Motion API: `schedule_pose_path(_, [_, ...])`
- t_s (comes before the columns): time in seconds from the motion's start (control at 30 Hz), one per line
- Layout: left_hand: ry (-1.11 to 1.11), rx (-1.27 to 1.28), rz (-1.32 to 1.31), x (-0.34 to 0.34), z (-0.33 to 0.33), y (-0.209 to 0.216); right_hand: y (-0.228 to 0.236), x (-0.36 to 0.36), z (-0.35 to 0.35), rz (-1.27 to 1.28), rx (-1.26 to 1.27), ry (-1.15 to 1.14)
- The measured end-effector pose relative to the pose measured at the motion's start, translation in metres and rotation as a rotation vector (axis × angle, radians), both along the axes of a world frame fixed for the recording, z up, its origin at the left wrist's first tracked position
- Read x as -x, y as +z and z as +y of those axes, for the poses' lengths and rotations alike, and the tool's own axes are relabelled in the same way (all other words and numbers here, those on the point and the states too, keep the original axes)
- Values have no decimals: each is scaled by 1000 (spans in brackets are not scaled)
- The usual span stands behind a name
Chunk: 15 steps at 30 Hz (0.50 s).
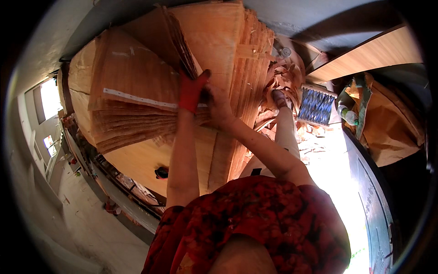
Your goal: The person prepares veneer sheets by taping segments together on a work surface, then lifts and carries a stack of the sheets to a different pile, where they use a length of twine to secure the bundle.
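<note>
Veneer [132, 82] in a broad fanned pile, with 1 raised bundle [181, 45] of sheets leaning up from the middle. Likeliest trouble from here: splitting along the grain, through bending the raised sheets too sharply or pulling at only 1 corner. Also possible: loose layers sliding out of line with the thick stack [251, 68] to the right, through uneven handling by the 2 hands. Underfoot, a slip on the scraps [283, 80] around the shoe [278, 97].

Lower end of the bundle right at the red-gloved left hand [189, 91], fingers apparently closed on the edge; fanned layers to the left and below. Right hand [221, 105] bare, just beside the glove, over the pile; cannot tell the grip there, with fingertips in shadow.
</note>
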<state>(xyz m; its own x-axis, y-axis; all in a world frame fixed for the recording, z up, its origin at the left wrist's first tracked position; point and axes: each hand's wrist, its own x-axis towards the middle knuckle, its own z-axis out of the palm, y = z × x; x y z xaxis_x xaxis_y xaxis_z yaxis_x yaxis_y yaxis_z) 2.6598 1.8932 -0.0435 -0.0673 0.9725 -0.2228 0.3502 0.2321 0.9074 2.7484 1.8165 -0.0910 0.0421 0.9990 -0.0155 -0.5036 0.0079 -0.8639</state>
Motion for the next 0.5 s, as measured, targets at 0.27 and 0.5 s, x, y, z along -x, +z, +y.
schedule_pose_path(0.27, [105, -25, -10, 2, 1, -11, -59, -23, 23, -462, 207, -260])
schedule_pose_path(0.5, [146, 58, -4, -3, 1, -8, -56, -20, 33, -636, 523, -114])
